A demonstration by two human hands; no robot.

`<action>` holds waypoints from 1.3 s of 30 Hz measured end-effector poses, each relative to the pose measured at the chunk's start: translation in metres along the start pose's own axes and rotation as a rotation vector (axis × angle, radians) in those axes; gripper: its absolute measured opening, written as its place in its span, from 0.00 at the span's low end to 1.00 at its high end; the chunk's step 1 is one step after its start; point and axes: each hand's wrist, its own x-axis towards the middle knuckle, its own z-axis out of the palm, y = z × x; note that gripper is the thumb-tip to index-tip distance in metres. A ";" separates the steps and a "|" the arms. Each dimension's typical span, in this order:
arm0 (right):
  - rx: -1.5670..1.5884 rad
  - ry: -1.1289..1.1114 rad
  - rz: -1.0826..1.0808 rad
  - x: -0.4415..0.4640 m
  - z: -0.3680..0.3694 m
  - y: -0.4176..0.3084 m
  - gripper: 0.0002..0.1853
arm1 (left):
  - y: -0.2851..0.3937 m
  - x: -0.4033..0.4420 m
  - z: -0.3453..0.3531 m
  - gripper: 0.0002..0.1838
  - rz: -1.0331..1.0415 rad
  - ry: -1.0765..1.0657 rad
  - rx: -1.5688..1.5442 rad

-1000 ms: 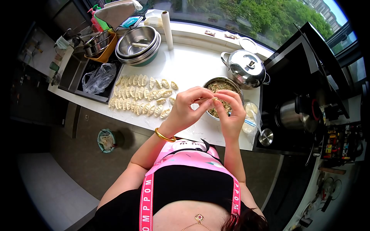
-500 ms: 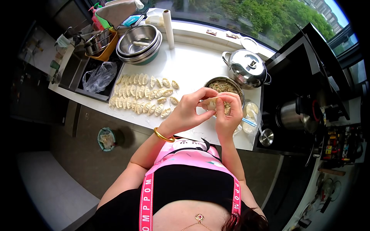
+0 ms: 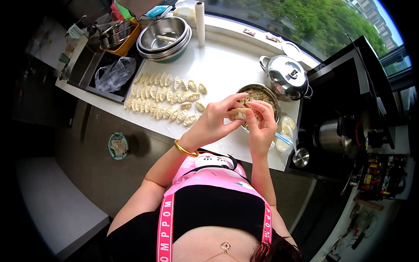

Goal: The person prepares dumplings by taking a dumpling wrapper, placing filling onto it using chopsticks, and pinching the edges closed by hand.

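Note:
Between the fingertips of both hands is a pale dumpling (image 3: 239,114), partly covered by the fingers. My left hand (image 3: 212,121), with a gold bangle at the wrist, is closed on its left side. My right hand (image 3: 262,129) pinches it from the right. Just behind the hands stands a metal bowl (image 3: 279,105) of minced filling (image 3: 260,94), partly hidden by the fingers. Left of my hands, several folded dumplings (image 3: 157,94) lie in rows on the white counter (image 3: 222,65). A plastic bag with pale dough rounds (image 3: 286,131) and a blue-and-white utensil (image 3: 283,139) lie to the right.
A lidded steel pot (image 3: 287,76) stands behind the filling bowl. Stacked basins (image 3: 163,37) and a paper roll (image 3: 200,24) are at the back left, beside the sink with a clear bag (image 3: 115,74). The black stove (image 3: 318,122) is at right, a bin (image 3: 118,146) on the floor.
The dumpling has come into view between my fingers, which have shifted around it. The whole view has turned slightly, and the counter items appear shifted.

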 end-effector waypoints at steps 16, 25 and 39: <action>-0.216 -0.141 0.264 -0.030 0.006 0.053 0.09 | -0.142 -0.109 0.018 0.19 -0.378 0.112 0.180; -0.341 -0.139 0.364 -0.064 -0.037 0.065 0.07 | -0.213 -0.073 0.007 0.14 -0.285 0.233 0.359; -0.477 0.072 0.384 -0.103 -0.119 0.057 0.05 | -0.299 0.015 -0.027 0.12 -0.075 -0.256 0.898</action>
